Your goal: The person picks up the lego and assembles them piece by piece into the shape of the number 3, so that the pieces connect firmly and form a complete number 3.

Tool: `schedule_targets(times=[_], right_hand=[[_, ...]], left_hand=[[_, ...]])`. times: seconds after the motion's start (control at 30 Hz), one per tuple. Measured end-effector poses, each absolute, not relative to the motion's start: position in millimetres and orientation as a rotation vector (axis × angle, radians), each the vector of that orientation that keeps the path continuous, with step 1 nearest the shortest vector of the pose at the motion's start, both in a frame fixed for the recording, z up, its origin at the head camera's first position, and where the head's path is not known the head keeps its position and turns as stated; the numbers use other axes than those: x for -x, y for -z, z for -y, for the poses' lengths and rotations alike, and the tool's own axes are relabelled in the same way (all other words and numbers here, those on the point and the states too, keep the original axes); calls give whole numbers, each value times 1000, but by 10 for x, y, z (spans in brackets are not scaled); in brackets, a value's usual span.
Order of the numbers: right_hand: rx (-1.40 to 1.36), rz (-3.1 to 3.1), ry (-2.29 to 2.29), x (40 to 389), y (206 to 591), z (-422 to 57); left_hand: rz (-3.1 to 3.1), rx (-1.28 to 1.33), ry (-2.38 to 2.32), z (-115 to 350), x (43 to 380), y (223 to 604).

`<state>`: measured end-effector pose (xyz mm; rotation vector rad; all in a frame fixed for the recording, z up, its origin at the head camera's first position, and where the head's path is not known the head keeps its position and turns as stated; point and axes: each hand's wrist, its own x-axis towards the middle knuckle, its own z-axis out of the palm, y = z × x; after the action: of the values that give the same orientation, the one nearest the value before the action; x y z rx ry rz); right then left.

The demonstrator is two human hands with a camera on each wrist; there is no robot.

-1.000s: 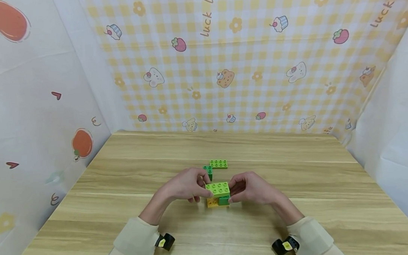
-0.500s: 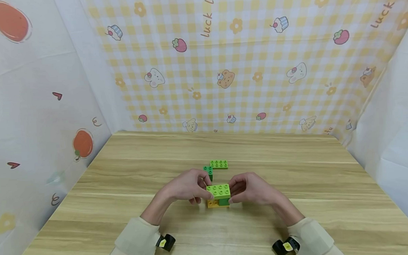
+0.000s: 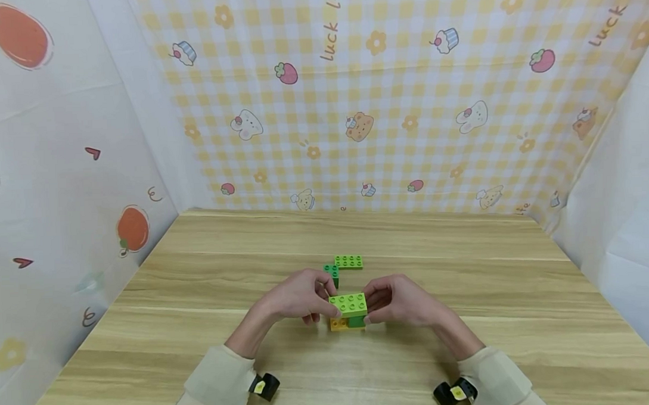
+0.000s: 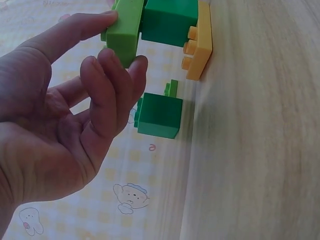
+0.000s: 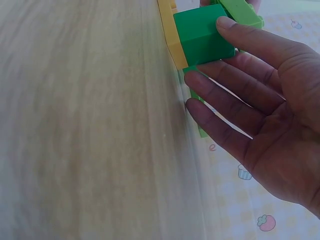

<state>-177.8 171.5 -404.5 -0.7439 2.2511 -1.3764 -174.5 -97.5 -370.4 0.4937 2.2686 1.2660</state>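
Above the table [image 3: 352, 374], my left hand [image 3: 301, 295] pinches the left end of a lime brick [image 3: 353, 304], and my right hand [image 3: 405, 299] pinches the dark green brick [image 5: 202, 37] under it, on the right half of a yellow base [image 4: 204, 45]. The right wrist view bares the dark green side that the head view mostly hides. The lime brick's long axis runs left to right, studs up.

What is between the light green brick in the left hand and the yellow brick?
A dark green brick sits between the light green brick and the yellow brick; the left wrist view shows this clearly.
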Motion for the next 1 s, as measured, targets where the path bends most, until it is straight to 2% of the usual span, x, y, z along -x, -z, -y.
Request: schedule_targets(times=[1.0], right_hand=[[866,-2327,1296,1766,3997,-1724]], left_hand=[[-2229,-535,-1310,987,1777,3767]])
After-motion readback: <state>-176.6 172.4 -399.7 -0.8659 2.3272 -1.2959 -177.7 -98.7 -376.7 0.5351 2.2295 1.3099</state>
